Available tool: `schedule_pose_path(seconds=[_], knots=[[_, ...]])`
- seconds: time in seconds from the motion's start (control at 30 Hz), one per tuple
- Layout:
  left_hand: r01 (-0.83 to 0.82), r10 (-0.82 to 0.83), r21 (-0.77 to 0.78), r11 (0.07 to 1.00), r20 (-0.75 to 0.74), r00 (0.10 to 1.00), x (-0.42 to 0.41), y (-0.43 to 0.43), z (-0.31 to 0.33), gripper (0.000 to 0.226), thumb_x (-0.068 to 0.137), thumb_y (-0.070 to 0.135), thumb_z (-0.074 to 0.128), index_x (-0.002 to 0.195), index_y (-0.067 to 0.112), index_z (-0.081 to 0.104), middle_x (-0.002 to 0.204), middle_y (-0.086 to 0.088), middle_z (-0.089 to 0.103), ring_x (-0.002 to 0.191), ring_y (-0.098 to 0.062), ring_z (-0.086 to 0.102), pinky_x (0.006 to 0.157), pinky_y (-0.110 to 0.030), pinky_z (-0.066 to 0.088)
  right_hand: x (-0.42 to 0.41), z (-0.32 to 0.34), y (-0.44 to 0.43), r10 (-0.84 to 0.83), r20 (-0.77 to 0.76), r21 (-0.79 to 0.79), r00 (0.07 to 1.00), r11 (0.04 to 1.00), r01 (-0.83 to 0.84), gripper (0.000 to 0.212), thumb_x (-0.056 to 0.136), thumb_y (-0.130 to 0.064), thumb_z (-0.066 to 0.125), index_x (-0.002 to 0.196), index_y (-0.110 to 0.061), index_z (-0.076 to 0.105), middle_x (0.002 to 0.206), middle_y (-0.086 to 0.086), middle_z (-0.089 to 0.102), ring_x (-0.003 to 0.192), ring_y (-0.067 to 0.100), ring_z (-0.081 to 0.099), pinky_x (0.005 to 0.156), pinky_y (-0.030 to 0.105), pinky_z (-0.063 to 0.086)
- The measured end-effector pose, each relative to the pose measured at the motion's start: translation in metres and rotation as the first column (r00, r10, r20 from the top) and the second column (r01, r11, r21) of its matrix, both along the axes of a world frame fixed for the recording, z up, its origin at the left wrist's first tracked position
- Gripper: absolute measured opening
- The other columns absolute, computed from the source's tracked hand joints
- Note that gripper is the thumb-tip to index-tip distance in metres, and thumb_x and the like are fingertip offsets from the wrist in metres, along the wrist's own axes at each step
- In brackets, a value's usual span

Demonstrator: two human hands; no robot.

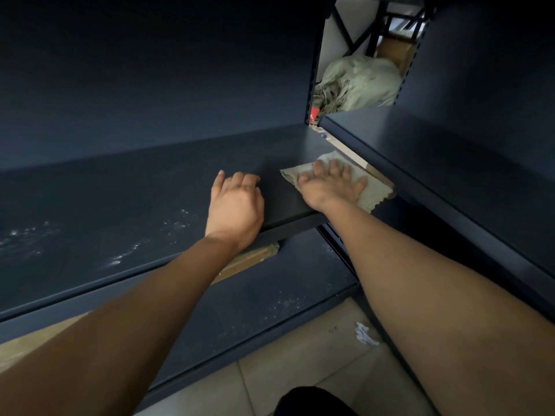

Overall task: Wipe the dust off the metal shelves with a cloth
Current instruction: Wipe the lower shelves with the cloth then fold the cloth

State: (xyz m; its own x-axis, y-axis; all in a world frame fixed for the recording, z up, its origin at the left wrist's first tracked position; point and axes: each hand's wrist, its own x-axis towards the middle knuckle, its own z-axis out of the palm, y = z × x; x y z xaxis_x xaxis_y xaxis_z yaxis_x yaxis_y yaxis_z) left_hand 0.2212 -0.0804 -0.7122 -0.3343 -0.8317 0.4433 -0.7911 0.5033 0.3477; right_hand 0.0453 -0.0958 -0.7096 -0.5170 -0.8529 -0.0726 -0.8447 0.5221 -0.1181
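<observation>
A dark blue metal shelf (120, 199) runs across the view, with pale dust specks on its left part. At its right end lies a beige cloth (372, 196). My right hand (333, 184) presses flat on the cloth with fingers spread, near the shelf's right corner. My left hand (237, 202) rests on the bare shelf just left of the cloth, fingers curled down, holding nothing. A lower shelf (270, 295), also dusty, sits under the front edge.
A second dark shelf unit (450, 163) stands close on the right. Behind the gap lies a green sack (360, 82) and a cardboard box (393, 52). Cardboard (249, 259) shows under the shelf. A crumpled white scrap (365, 333) lies on the tiled floor.
</observation>
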Motion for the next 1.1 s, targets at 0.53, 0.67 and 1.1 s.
schedule_pose_path(seconds=[0.53, 0.67, 1.1], knots=[[-0.281, 0.281, -0.014, 0.960, 0.061, 0.958, 0.187, 0.022, 0.007, 0.028, 0.093, 0.010, 0.038, 0.113, 0.001, 0.056, 0.112, -0.020, 0.060, 0.112, -0.037, 0.050, 0.113, -0.042, 0.014, 0.228, 0.009, 0.012, 0.452, -0.001, 0.067, 0.892, 0.890, -0.451, 0.060, 0.096, -0.053, 0.018, 0.151, -0.030, 0.007, 0.160, 0.003, -0.003, 0.146, 0.030, -0.007, 0.112, 0.060, -0.003], [-0.351, 0.346, 0.058, 0.935, 0.079, 0.935, 0.213, 0.026, 0.001, 0.031, 0.094, 0.013, 0.035, 0.116, 0.001, 0.054, 0.117, -0.021, 0.058, 0.114, -0.037, 0.048, 0.113, -0.043, 0.015, 0.245, 0.009, 0.017, 0.516, 0.028, 0.055, 0.856, 0.855, -0.516, 0.066, 0.095, -0.059, 0.018, 0.152, -0.033, -0.002, 0.161, -0.002, -0.010, 0.147, 0.027, -0.011, 0.113, 0.058, -0.005], [-0.343, 0.346, 0.131, 0.930, 0.003, 0.938, 0.217, 0.026, -0.003, 0.033, 0.095, 0.018, 0.030, 0.117, 0.005, 0.052, 0.119, -0.016, 0.056, 0.116, -0.033, 0.046, 0.114, -0.038, 0.014, 0.200, 0.009, 0.023, 0.404, -0.013, 0.084, 0.915, 0.912, -0.401, 0.062, 0.095, -0.057, 0.014, 0.152, -0.036, 0.000, 0.161, -0.006, -0.010, 0.148, 0.023, -0.010, 0.115, 0.053, -0.005]])
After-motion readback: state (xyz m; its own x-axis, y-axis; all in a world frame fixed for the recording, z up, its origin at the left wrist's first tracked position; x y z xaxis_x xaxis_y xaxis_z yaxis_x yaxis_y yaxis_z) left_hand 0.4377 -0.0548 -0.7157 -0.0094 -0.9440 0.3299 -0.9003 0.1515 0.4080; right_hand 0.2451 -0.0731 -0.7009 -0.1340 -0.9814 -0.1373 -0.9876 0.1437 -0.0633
